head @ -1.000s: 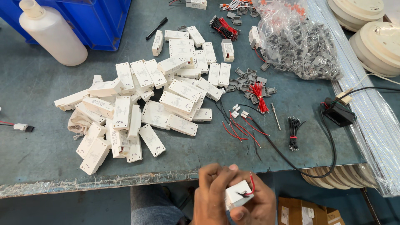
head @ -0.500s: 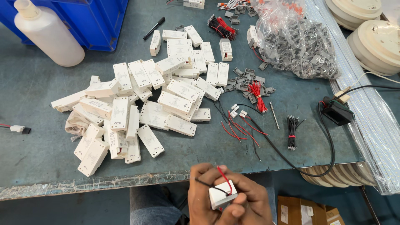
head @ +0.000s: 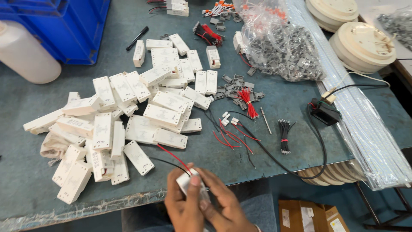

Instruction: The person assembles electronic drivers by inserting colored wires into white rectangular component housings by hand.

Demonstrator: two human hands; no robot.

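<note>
Both of my hands hold one small white rectangular box (head: 187, 182) at the bottom of the view, just over the table's near edge. My left hand (head: 183, 207) grips it from below and the left, thumb across its face. My right hand (head: 224, 205) pinches it from the right. A red wire (head: 173, 154) and a black wire (head: 165, 163) run from the box up and to the left. A big heap of the same white boxes (head: 128, 114) lies on the teal table (head: 34, 189) just beyond my hands.
Loose red wires (head: 229, 136), a red wire bundle (head: 248, 102) and a black wire bundle (head: 284, 135) lie right of the heap. A clear bag of grey parts (head: 285, 53), round cream discs (head: 365, 45), a blue crate (head: 64, 25), a white bottle (head: 25, 53) and a black adapter (head: 325, 114) ring the table.
My hands with the white box have shifted left and up toward the table edge. The box's red and black wires now stretch out to the upper left.
</note>
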